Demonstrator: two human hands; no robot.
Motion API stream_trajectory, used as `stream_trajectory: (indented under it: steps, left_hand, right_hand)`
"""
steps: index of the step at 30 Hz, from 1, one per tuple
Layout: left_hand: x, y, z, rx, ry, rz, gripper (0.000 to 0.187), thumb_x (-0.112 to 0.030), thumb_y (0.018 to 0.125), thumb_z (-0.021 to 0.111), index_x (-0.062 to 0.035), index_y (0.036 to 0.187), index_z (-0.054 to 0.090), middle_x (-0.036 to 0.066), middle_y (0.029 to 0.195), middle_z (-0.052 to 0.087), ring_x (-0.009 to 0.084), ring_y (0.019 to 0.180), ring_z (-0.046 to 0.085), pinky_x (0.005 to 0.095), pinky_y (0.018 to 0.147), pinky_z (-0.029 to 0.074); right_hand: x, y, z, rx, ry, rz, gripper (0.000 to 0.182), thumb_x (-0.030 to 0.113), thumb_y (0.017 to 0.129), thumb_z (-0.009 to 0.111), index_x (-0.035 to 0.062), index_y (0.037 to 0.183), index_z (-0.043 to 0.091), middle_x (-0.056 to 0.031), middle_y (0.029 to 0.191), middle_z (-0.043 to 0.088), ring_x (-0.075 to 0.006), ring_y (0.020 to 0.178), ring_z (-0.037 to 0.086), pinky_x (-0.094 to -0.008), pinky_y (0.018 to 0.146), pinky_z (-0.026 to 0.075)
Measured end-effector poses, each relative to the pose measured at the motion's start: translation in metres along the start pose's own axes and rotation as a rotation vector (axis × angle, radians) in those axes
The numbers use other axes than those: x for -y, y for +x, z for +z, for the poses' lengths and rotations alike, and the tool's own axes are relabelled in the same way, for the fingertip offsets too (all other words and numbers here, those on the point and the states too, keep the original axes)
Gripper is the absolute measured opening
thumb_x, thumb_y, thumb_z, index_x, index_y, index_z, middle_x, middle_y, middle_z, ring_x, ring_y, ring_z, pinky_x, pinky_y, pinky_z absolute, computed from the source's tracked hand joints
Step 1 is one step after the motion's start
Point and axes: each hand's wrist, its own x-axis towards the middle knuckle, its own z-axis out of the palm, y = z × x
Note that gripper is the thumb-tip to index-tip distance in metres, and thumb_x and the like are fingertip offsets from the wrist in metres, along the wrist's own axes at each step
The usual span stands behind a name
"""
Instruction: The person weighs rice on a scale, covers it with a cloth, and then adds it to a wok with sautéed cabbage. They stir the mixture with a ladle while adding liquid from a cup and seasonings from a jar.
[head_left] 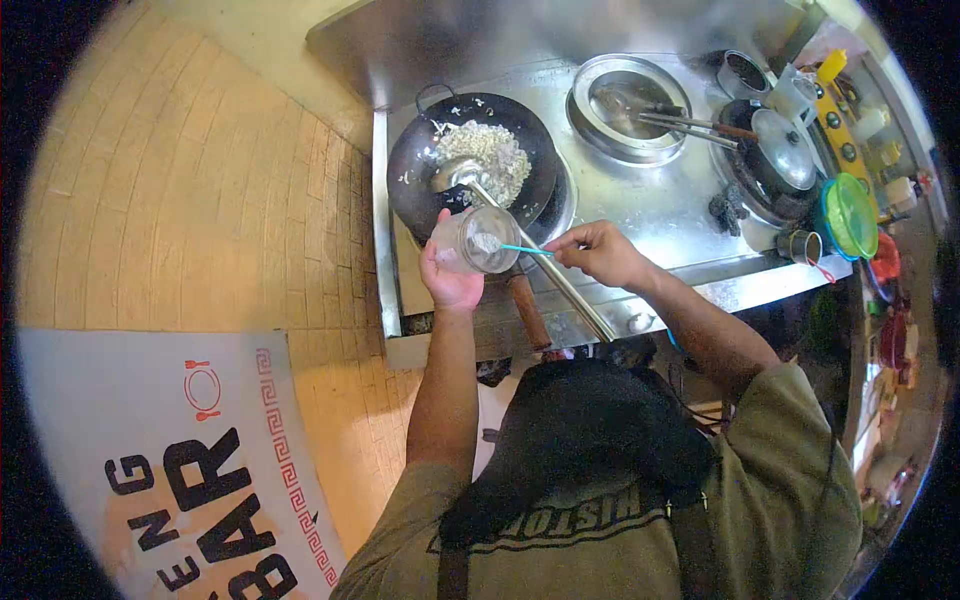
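Note:
My left hand [452,275] is wrapped round a clear jar [492,240] tilted over the near side of the wok. White powder or grains show inside it. Between the fingertips of my right hand [598,252] is the thin handle of a small turquoise spoon [528,250], its end dipping into the jar. Below and beyond the jar lies a dark wok [408,170] with a mound of pale chopped food or rice [492,155]. A metal ladle [458,175] rests in the wok, its long handle passing under my hands to the counter edge.
Right of the wok, a steel basin [630,150] sits in the stove top [640,205]. Farther right are a lidded pan [783,150], a green bowl [850,215] and a metal cup [800,245]. The wok's wooden handle [528,312] sticks out over the front edge.

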Motion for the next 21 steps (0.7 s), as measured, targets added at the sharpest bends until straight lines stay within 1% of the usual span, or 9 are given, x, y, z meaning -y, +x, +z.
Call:
stream_trajectory:
  steps: [2,5,8,11,14,17,20,21]
  left_hand:
    - [0.0,-0.001,0.001,-0.003,0.018,0.001,0.062,-0.043,0.087,0.038,-0.0027,0.134,0.043,0.017,0.132,0.05,0.0337,0.125,0.045,0.0493,0.106,0.032]
    - [0.0,0.001,-0.005,-0.005,-0.003,-0.001,0.062,-0.043,0.087,0.039,-0.0028,0.134,0.043,0.017,0.132,0.05,0.0334,0.124,0.046,0.0488,0.106,0.032]
    - [-0.001,0.002,-0.008,-0.012,-0.001,0.003,0.062,-0.043,0.087,0.04,-0.0029,0.133,0.044,0.017,0.132,0.051,0.0329,0.123,0.047,0.0486,0.106,0.033]
    - [-0.002,0.002,-0.007,-0.037,-0.003,0.001,0.061,-0.044,0.087,0.041,-0.0031,0.133,0.045,0.017,0.131,0.052,0.0326,0.122,0.048,0.0486,0.105,0.034]
    - [-0.004,0.005,-0.011,-0.03,-0.011,-0.001,0.06,-0.044,0.087,0.042,-0.0035,0.131,0.046,0.016,0.129,0.053,0.0324,0.121,0.049,0.0484,0.105,0.034]
    - [-0.005,0.008,-0.019,-0.011,-0.038,0.001,0.058,-0.042,0.087,0.043,-0.0037,0.131,0.047,0.016,0.129,0.053,0.0322,0.121,0.048,0.0486,0.105,0.033]
    - [-0.01,0.011,-0.029,-0.059,-0.069,0.013,0.057,-0.041,0.088,0.043,-0.0043,0.131,0.046,0.015,0.13,0.052,0.0318,0.123,0.046,0.0485,0.106,0.032]
    - [-0.014,0.012,-0.032,-0.091,-0.067,0.03,0.057,-0.042,0.088,0.043,-0.0049,0.132,0.045,0.014,0.13,0.052,0.0318,0.124,0.045,0.0483,0.106,0.032]
  right_hand:
    - [-0.005,0.003,0.003,0.011,-0.022,-0.009,0.018,0.003,0.083,0.063,0.0043,0.099,0.071,0.0037,0.07,0.061,-0.0019,0.06,0.047,-0.0192,0.053,0.038]
    - [0.001,0.003,0.001,0.02,-0.049,0.008,0.018,0.01,0.084,0.065,0.0032,0.099,0.071,-0.0041,0.081,0.069,-0.0084,0.075,0.06,-0.0241,0.07,0.048]
    - [-0.004,0.004,0.003,0.02,-0.007,0.03,0.018,0.009,0.084,0.065,0.0036,0.1,0.071,-0.0042,0.082,0.069,-0.0085,0.076,0.061,-0.024,0.07,0.049]
    - [-0.007,0.005,0.001,0.034,0.033,0.027,0.018,0.009,0.084,0.066,0.0044,0.1,0.071,-0.0026,0.079,0.068,-0.0072,0.072,0.058,-0.0229,0.067,0.047]
    - [-0.008,0.007,0.001,0.028,0.07,0.003,0.019,0.004,0.084,0.063,0.0041,0.101,0.071,0.0039,0.07,0.06,-0.0012,0.056,0.044,-0.0184,0.05,0.034]
    - [0.004,0.004,-0.001,0.003,0.019,0.025,0.02,0.003,0.083,0.063,0.0041,0.101,0.071,0.004,0.07,0.06,-0.001,0.054,0.043,-0.0182,0.048,0.033]
    - [0.002,0.009,-0.01,-0.006,0.05,0.091,0.018,0.01,0.083,0.065,0.0067,0.1,0.072,0.0021,0.07,0.062,-0.0041,0.057,0.049,-0.0205,0.052,0.038]
    - [0.005,0.012,-0.015,-0.025,0.08,0.105,0.018,0.01,0.083,0.065,0.0064,0.099,0.072,0.0021,0.07,0.062,-0.0039,0.056,0.048,-0.0202,0.051,0.037]
